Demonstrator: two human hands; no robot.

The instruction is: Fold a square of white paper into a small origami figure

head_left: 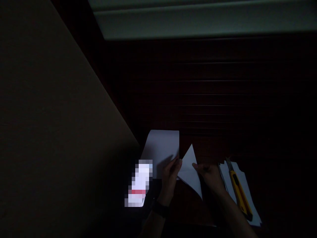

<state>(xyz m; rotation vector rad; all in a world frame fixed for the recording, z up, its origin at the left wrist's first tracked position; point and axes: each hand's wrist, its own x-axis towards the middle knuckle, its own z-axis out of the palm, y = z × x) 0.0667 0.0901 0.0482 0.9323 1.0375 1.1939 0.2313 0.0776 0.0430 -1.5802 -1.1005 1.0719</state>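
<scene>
Both hands are closed on a folded paper (190, 169): the left hand (170, 177) pinches its left edge and the right hand (210, 176) pinches its right edge, with its point up between them. A big tan board (49, 132) runs slantwise left of the left hand, its edge near that hand. The dark table (223, 99) lies open beyond both hands. A white sheet (162, 147) lies flat just behind the left hand. Paper scraps (247, 188) lie just right of the right hand, with a yellow knife (239, 194) on them. A watch (160, 209) sits on the left wrist.
</scene>
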